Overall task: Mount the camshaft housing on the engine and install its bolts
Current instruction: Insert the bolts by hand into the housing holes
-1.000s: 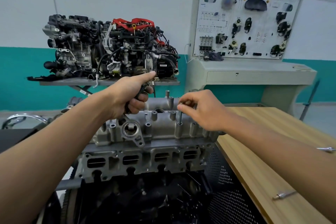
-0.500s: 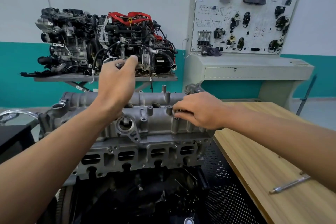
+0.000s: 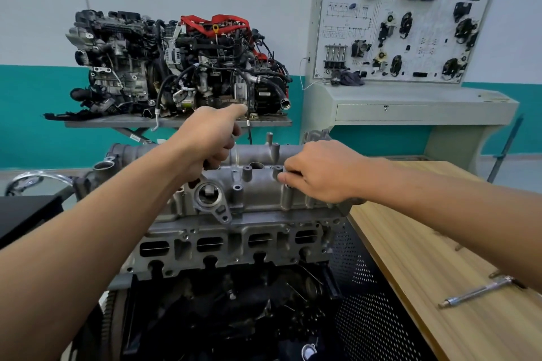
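The grey camshaft housing (image 3: 258, 193) sits on top of the engine (image 3: 234, 243) in front of me. My left hand (image 3: 205, 141) hovers over the housing's upper left part. Its fingers are curled round dark bolts (image 3: 210, 166) that barely show under the palm, and the index finger points away. My right hand (image 3: 319, 173) is at the housing's right half. Its fingertips pinch a bolt (image 3: 289, 185) at a boss on the near edge, and the fingers hide most of that bolt. Several other bosses along the housing stand uncovered.
A wooden bench (image 3: 425, 258) runs along the right with a metal bar tool (image 3: 481, 291) lying on it. A black perforated panel (image 3: 366, 287) stands between bench and engine. Behind are a display engine (image 3: 176, 67) on a stand and a training panel (image 3: 396, 23).
My right hand lowered a bolt into a near-edge boss and stays pinched on it. My left hand rose, then came back down over the housing's left part.
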The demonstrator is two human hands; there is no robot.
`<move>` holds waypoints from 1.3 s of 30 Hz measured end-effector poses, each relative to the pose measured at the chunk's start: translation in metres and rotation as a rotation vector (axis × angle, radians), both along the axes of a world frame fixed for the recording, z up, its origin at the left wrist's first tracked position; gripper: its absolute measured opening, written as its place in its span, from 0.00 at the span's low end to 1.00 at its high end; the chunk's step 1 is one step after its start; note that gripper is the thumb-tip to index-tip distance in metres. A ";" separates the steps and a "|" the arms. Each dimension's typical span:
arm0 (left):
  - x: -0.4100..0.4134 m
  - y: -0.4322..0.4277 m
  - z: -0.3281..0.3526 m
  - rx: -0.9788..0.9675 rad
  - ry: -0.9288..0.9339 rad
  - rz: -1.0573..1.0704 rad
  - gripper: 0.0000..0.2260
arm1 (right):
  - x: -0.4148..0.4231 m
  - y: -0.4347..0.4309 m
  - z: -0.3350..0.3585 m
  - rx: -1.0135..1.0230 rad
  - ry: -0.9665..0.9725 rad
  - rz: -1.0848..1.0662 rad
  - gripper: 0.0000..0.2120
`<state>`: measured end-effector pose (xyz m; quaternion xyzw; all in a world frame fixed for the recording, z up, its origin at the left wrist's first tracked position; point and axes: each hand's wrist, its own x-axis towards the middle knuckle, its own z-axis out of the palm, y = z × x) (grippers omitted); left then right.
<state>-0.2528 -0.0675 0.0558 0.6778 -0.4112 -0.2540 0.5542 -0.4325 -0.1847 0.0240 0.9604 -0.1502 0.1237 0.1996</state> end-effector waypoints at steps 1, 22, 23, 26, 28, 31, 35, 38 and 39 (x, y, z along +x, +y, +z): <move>0.000 0.001 0.002 -0.005 0.050 0.001 0.16 | 0.001 0.000 0.004 0.004 0.029 -0.003 0.20; 0.010 0.023 0.000 -0.234 -0.330 -0.092 0.17 | -0.028 -0.026 -0.010 0.134 -0.543 -0.319 0.31; 0.006 0.019 0.002 -0.138 -0.621 -0.129 0.16 | -0.027 -0.029 -0.005 0.334 -0.541 -0.429 0.32; -0.019 0.000 0.007 0.116 -1.168 -0.283 0.11 | -0.015 -0.034 0.007 0.775 -0.492 -0.515 0.17; -0.034 -0.011 0.004 0.179 -1.257 -0.379 0.10 | -0.007 -0.035 0.011 0.714 -0.522 -0.537 0.10; -0.043 -0.022 -0.005 0.181 -1.255 -0.435 0.14 | -0.001 -0.032 0.015 0.675 -0.582 -0.561 0.09; -0.035 -0.027 -0.010 0.207 -1.213 -0.465 0.11 | 0.001 -0.028 0.019 0.685 -0.608 -0.561 0.06; -0.028 -0.026 -0.010 0.171 -1.146 -0.458 0.07 | 0.004 -0.026 0.022 0.640 -0.604 -0.564 0.08; -0.027 -0.027 -0.009 0.164 -1.138 -0.465 0.06 | 0.004 -0.026 0.024 0.634 -0.597 -0.567 0.08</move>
